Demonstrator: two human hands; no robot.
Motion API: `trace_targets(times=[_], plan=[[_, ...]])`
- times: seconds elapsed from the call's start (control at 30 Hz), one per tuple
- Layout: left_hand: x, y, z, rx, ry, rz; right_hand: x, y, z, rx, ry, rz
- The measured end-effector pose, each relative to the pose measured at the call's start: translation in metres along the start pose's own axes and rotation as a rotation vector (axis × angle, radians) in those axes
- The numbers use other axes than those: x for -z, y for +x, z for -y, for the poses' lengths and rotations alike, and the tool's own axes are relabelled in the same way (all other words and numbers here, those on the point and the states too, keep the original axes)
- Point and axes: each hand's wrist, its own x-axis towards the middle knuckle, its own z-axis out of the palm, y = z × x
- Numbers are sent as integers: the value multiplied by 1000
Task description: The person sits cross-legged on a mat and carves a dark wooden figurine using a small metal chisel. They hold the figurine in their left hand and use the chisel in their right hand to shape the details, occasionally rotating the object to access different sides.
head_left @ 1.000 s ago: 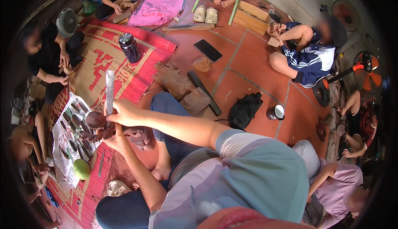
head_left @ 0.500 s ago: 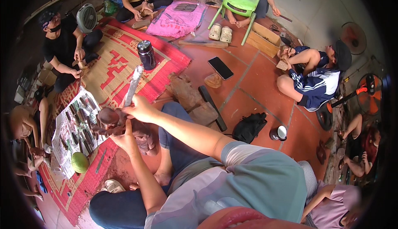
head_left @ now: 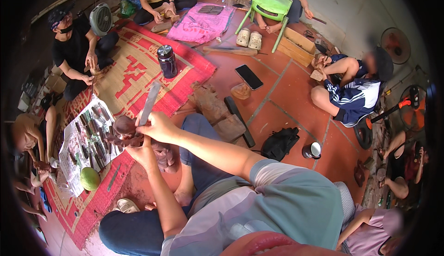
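Gripping a flat grey tool (head_left: pixel 149 103) in closed fingers, the right hand (head_left: pixel 160 127) sits by the rounded head of a dark brown carving (head_left: pixel 125 125), which the left hand (head_left: pixel 141 154) grips with its fingers near a tool-strewn sheet (head_left: pixel 70 179). Since half a second ago, the tool has drawn back slightly, suggesting a working stroke.
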Motion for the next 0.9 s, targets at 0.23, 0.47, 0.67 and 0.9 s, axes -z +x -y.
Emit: trace_targets(times=[0.23,0.47,0.67,0.9], plan=[[-4,0,3,-78,20,-20,9,9,-4,-187,192,-94],[-2,0,6,-47,35,-15,7,9,-7,-127,62,-98],[6,8,21,-55,8,16,-11,-3,4,51,25,-160],[6,5,14,-103,173,16,-4,4,3,-22,52,-190]])
